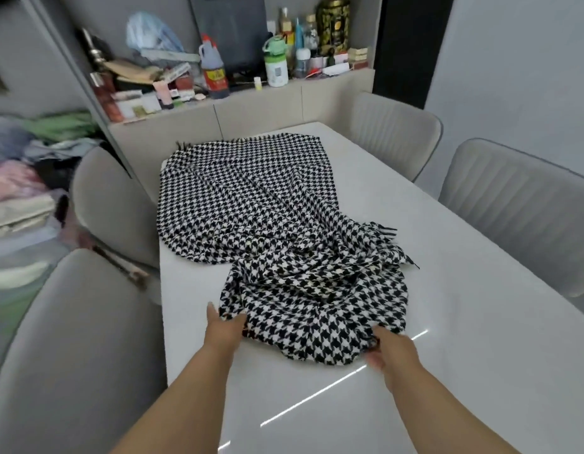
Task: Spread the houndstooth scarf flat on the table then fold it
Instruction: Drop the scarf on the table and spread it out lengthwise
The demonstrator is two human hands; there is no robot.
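Note:
The black-and-white houndstooth scarf [251, 204] lies along the white table [464, 339]. Its far half is spread out with a fringed end at the back; its near half is bunched and wrinkled, with another fringe sticking out to the right. My left hand [223, 327] pinches the near left edge of the bunched cloth between thumb and fingers. My right hand [394, 352] grips the near right edge, with cloth and fringe hiding its fingertips.
Grey padded chairs stand on both sides: two at the left [110, 204] and two at the right [520, 211]. A sideboard [258, 106] crowded with bottles and boxes runs behind the table's far end. Piled clothes [18, 178] lie at far left.

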